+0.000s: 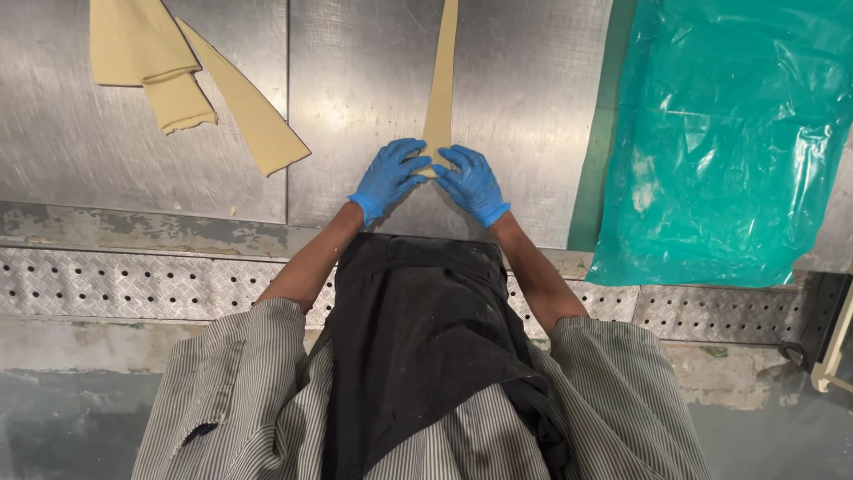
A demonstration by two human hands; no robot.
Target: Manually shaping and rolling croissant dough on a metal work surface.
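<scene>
A long narrow strip of pale dough (441, 80) lies on the steel worktable (355, 98), running away from me. Its near end sits under my fingertips. My left hand (389, 176) and my right hand (473, 183), both in blue gloves, press on that near end from either side, fingers bent over it. The tip of the strip is partly hidden by my fingers.
Several cut dough pieces (182, 84) lie at the table's far left. A teal plastic sheet (724, 142) covers the right side. A patterned metal ledge (107, 284) runs along the table's front. My dark apron (422, 347) and striped sleeves fill the foreground.
</scene>
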